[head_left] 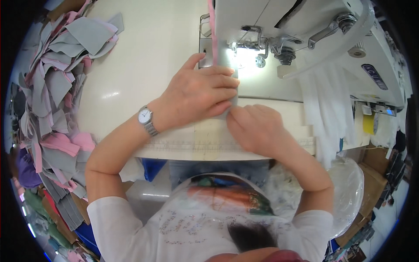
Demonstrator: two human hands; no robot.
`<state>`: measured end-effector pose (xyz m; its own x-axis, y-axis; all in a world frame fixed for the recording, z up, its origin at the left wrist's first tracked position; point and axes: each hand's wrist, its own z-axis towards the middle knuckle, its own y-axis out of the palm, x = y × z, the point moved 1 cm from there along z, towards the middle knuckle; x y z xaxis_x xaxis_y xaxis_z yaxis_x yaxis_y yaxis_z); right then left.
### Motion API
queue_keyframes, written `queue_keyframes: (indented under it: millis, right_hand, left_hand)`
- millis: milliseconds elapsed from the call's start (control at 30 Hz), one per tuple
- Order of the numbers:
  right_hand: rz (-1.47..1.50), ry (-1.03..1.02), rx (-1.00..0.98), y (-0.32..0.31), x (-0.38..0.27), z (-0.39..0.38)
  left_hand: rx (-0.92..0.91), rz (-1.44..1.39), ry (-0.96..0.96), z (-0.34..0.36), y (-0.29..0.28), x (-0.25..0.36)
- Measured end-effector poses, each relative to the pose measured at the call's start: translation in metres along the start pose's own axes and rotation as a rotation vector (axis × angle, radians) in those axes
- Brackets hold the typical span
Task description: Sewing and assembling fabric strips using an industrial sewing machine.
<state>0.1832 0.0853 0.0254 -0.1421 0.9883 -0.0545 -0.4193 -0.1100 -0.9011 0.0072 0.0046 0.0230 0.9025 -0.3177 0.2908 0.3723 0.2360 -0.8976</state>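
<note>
A narrow grey fabric piece (223,56) with a pink strip (213,32) along its left side lies beside the needle area of a white sewing machine (257,15). My left hand (196,91) rests flat over the near part of this fabric, its fingers stretched to the right and the thumb apart. A silver watch sits on that wrist. Closed at the fabric's near end, my right hand (255,131) touches the left little finger. Its fingertips are mostly hidden, but a bit of grey cloth shows beside them. Most of the fabric under the left palm is hidden.
Grey and pink cut pieces (61,56) are heaped along the table's left side. White strips (327,109) hang over the front edge at the right. A ruler scale (183,147) runs along the near edge. A clear plastic bag (349,192) stands below right.
</note>
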Motion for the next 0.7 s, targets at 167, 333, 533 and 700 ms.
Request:
queue_keyframes:
  millis: [167, 333, 533, 700]
  right_hand:
    - [0.002, 0.015, 0.029, 0.006, 0.016, 0.009]
    - [0.033, 0.039, 0.027, 0.015, 0.033, 0.014]
    - [0.013, 0.189, 0.049, 0.016, 0.031, 0.002]
    - [-0.042, 0.235, 0.109, 0.020, 0.039, 0.007]
  left_hand:
    - [0.018, 0.012, 0.026, 0.011, 0.000, -0.017]
    - [0.048, 0.091, 0.139, 0.007, 0.005, -0.030]
    - [0.077, -0.014, 0.176, 0.006, -0.008, -0.029]
    - [0.094, -0.017, 0.179, 0.009, -0.005, -0.038]
